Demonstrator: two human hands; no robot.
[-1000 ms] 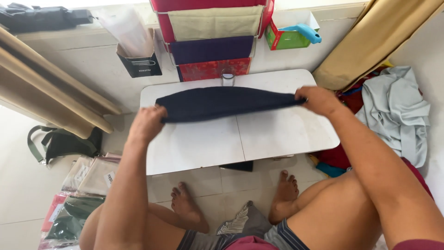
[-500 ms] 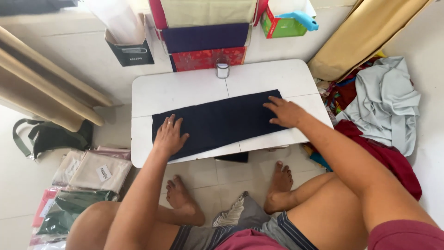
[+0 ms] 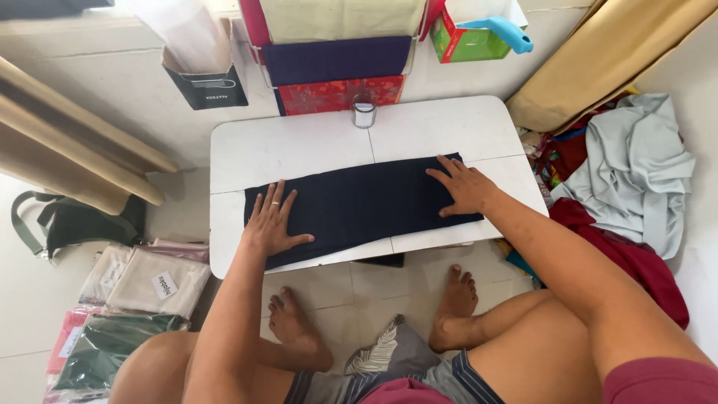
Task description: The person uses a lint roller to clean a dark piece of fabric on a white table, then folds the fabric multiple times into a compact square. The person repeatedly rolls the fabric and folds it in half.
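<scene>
A dark navy cloth (image 3: 366, 203), folded into a long strip, lies flat across a low white folding table (image 3: 299, 142). My left hand (image 3: 271, 222) presses flat on the cloth's left end, fingers spread, a ring on one finger. On the right end rests my right hand (image 3: 465, 187), palm down with fingers apart. Neither hand grips anything. My bare feet (image 3: 456, 299) show under the table's front edge.
A small glass jar (image 3: 363, 114) stands at the table's back edge. Behind it hang folded fabrics (image 3: 336, 60), with a black paper bag (image 3: 206, 86) and a green box (image 3: 467, 41). Packaged cloths (image 3: 149, 280) lie at left, a clothes pile (image 3: 628, 179) at right.
A second ago both hands held the navy cloth stretched in the air above the table. The cloth now lies flat on the table with both palms pressed on it.
</scene>
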